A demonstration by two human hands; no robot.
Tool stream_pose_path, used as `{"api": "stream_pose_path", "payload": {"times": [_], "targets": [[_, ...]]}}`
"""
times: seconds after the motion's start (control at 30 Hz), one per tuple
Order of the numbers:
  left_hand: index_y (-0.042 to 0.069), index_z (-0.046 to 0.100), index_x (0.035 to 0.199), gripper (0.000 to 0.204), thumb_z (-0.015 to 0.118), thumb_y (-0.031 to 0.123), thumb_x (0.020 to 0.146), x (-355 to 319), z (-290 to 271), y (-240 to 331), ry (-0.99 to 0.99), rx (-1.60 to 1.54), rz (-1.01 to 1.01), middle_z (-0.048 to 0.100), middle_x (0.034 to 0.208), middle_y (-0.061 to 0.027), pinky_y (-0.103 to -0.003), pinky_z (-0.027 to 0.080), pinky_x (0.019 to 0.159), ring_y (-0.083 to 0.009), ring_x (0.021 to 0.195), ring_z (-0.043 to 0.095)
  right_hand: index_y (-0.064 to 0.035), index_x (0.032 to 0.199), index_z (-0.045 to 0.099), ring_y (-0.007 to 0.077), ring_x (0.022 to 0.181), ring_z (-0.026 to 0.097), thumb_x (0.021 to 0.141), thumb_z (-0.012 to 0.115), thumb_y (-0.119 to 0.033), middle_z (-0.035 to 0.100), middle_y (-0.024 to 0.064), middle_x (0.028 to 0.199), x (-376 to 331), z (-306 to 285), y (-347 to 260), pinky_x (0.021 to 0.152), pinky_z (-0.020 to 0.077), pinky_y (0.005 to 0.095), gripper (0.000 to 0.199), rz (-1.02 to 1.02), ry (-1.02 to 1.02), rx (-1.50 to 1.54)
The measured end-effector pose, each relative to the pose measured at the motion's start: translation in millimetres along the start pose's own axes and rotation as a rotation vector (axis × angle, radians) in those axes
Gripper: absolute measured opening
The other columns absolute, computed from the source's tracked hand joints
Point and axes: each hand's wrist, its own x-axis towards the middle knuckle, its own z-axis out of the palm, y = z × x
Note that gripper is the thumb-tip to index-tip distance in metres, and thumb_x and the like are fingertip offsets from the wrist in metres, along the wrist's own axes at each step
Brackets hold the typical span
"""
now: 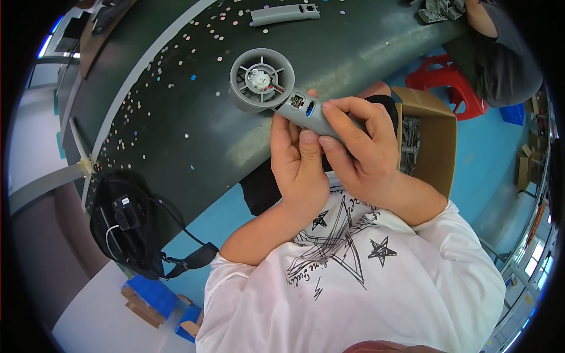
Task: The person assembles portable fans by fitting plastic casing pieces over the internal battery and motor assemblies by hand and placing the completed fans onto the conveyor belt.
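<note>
We clamp the grey fan [276, 88] by its handle with both hands, left hand [297, 162] and right hand [362, 153] side by side. Its round head juts beyond our fingers, over the dark table [176, 117]

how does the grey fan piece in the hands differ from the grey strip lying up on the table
The fan piece has a round open head with a motor and wires showing; the strip is long, slim and slightly curved. The fan piece is held by the left hand and right hand; the strip lies untouched on the table. Both are grey plastic.
</note>
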Motion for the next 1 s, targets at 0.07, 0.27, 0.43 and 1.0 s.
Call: {"api": "stream_pose_path", "payload": {"times": [0.07, 0.27, 0.43, 1.0], "targets": [[-0.003, 0.015, 0.146, 0.05, 0.035, 0.009, 0.102, 0.4, -0.4, 0.3, -0.026, 0.005, 0.012, 0.035, 0.146, -0.0204, -0.033, 0.034, 0.107, -0.0227, 0.129, 0.042, 0.0057, 0.116, 0.061, 0.0258, 0.087, 0.055, 0.076, 0.068, 0.002, 0.058, 0.0191, 0.11, 0.5, 0.4, -1.2, 0.072, 0.0467, 0.0321, 0.041, 0.008, 0.006, 0.006], [0.002, 0.022, 0.142, 0.047, 0.035, 0.024, 0.103, -0.2, 3.4, 1.9, -0.028, -0.081, 0.044, 0.035, 0.144, -0.0226, -0.04, 0.04, 0.105, -0.0276, 0.128, 0.043, 0.005, 0.117, 0.059, 0.0303, 0.1, 0.052, 0.076, 0.067, -0.002, 0.055, 0.0197, 0.116, -0.1, 6.4, 4.3, 0.084, 0.045, 0.0391, 0.042, -0.045, -0.007, -0.091], [0.003, 0.03, 0.135, 0.041, 0.038, 0.027, 0.103, 11.4, -1.3, 16.4, 0.036, -0.056, -0.041, 0.045, 0.136, -0.025, -0.043, 0.042, 0.103, -0.0318, 0.126, 0.047, 0.0044, 0.126, 0.051, 0.0343, 0.112, 0.049, 0.085, 0.061, -0.011, 0.047, 0.021, 0.126, -0.4, -3.5, 6.5, 0.096, 0.0414, 0.042, 0.045, -0.053, -0.114, 0.109], [0.012, 0.016, 0.143, 0.108, 0.089, 0.011, 0.063, 28.4, -18.1, 41.0, -0.103, 0.427, 0.292, 0.029, 0.145, -0.0213, -0.044, 0.055, 0.087, -0.0332, 0.106, 0.059, 0.0074, 0.117, 0.054, 0.0243, 0.079, 0.061, 0.084, 0.066, -0.008, 0.062, 0.0175, 0.094, -6.9, -43.8, 8.5, 0.068, 0.0487, 0.03, 0.039, 0.314, -0.331, 0.433]]}}
